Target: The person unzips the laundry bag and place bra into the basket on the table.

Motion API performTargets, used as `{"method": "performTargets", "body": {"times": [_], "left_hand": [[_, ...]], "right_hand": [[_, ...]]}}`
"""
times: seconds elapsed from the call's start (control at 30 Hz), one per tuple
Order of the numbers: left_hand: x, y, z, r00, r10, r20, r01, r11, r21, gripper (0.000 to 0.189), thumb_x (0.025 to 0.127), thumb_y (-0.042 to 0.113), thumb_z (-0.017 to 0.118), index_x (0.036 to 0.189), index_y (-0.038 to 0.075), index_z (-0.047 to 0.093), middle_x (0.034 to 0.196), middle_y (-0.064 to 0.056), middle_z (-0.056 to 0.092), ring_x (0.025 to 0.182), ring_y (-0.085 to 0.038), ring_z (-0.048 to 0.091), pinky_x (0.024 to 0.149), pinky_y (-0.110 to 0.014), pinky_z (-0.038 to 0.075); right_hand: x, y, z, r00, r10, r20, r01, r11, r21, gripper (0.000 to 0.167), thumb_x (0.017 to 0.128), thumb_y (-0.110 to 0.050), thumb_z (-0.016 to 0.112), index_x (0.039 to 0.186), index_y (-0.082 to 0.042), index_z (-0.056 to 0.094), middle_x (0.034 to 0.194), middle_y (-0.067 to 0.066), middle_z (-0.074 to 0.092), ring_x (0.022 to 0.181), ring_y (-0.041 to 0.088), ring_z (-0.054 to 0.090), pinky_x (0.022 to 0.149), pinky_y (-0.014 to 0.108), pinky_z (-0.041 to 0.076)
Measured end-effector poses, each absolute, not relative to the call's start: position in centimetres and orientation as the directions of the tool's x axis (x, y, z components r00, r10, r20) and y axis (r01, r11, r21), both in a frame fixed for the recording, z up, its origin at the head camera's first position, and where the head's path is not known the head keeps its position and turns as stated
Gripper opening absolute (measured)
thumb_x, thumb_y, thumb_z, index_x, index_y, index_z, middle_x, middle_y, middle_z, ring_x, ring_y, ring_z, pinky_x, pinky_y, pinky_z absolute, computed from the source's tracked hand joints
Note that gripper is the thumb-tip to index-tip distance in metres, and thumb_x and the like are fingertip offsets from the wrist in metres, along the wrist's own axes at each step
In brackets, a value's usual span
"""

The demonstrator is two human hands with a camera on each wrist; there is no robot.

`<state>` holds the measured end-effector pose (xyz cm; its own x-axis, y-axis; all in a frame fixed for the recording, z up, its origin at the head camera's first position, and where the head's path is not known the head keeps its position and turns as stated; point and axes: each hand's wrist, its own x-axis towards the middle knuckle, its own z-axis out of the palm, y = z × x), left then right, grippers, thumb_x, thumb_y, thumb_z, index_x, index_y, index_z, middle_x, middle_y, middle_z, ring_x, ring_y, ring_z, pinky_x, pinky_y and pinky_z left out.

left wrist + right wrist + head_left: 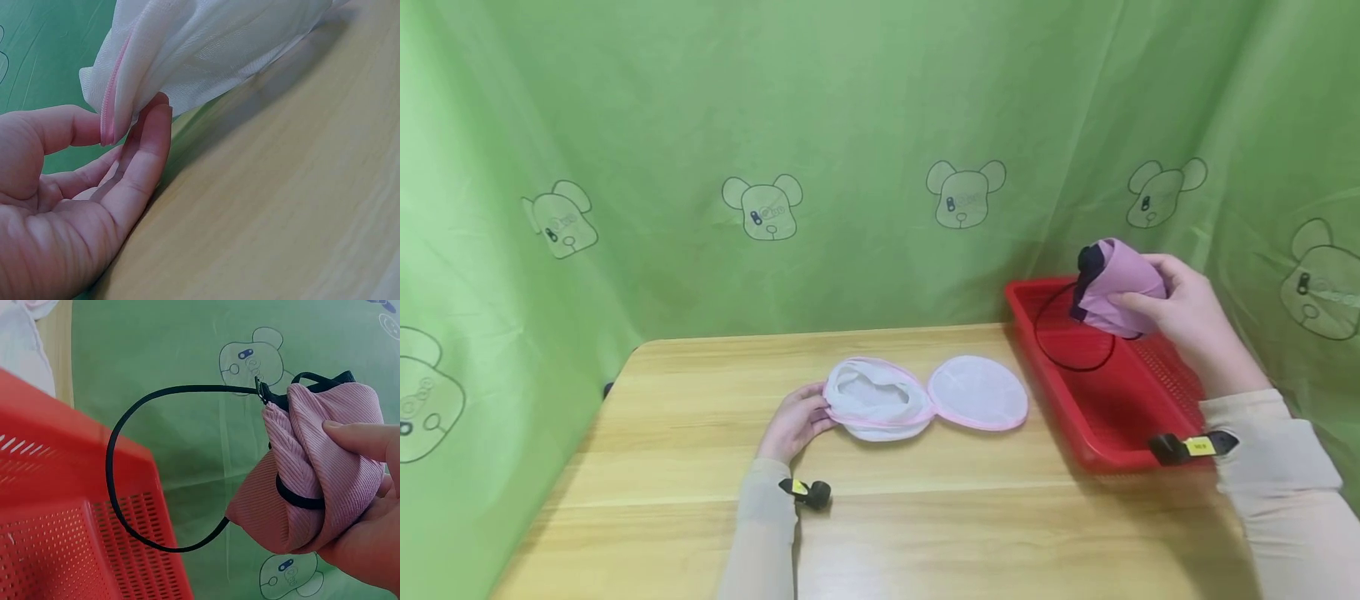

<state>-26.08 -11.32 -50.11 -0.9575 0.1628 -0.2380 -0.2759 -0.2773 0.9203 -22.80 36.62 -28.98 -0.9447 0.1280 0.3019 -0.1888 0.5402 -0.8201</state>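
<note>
A folded pink ribbed bra (337,462) with black straps is gripped by my right hand (1191,312), above the red basket. One black strap (112,481) hangs from it in a wide loop. My left hand (796,421) pinches the zippered rim of a white mesh laundry bag (880,429) between thumb and fingers. In the left wrist view the bag's pink zipper (111,103) lies by the thumb tip. The bag's round lid (977,392) is folded back to the right, so its mouth faces up.
A red plastic basket (1075,417) with perforated walls stands at the table's right side. The wooden table (700,367) holds the bag and the basket. Green curtains (850,108) printed with bear heads hang behind and at both sides.
</note>
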Motion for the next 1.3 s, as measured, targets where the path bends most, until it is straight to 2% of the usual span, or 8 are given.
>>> {"method": "performTargets", "body": {"times": [0.73, 1.3], "left_hand": [[-26.2, -11.4, -50.0, -0.957, 0.179, -0.228, -0.269, -0.263, 0.926, 0.047, 0.093, -0.003, 0.05, 0.139, -0.007, 0.042, 0.096, -0.005, 0.062, 0.082, -0.013, 0.064, 0.077, -0.026, 0.059], [-26.4, -11.4, -50.1, -0.955, 0.173, -0.24, -0.282, -0.286, 0.916, 0.047, 0.092, -0.005, 0.049, 0.139, -0.007, 0.042, 0.094, -0.006, 0.064, 0.08, -0.013, 0.065, 0.074, -0.027, 0.059]], "right_hand": [[-25.0, 38.0, -30.7, -0.952, 0.156, 0.265, -0.133, 0.569, -0.811, 0.037, 0.086, -0.012, 0.072, 0.105, -0.037, 0.052, 0.084, -0.029, 0.052, 0.077, -0.007, 0.051, 0.062, 0.011, 0.051], [-27.2, 39.0, -32.7, -0.969, 0.146, 0.197, -0.071, 0.6, -0.797, 0.033, 0.086, -0.021, 0.074, 0.109, -0.026, 0.051, 0.083, -0.026, 0.05, 0.075, -0.006, 0.051, 0.061, 0.017, 0.053]]}}
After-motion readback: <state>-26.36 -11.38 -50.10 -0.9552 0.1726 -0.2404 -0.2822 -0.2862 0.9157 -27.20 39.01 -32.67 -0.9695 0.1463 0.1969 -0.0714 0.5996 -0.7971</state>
